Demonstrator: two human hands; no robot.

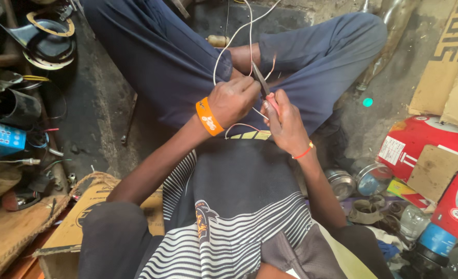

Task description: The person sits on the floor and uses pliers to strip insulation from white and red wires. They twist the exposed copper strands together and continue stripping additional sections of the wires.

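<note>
Both hands (pixel 234 101) (pixel 285 124) clenched, close together

Pretty even daylight on my feed, brightest on the cardboard (pixel 453 77) top right. Left side's murky, shadows soft. Centre's sharp, but the wide lens bends the edges and the bottom goes a bit soft.

A blue box (pixel 0 138) with small buttons lies at the left edge; a dark round horn-like part (pixel 45 44) sits above it; a cardboard box (pixel 79 222) rests lower left; red printed cartons (pixel 420 139), metal tins (pixel 341 182) and a blue-capped bottle (pixel 435 240) crowd the floor (pixel 99 103) at right.
</note>
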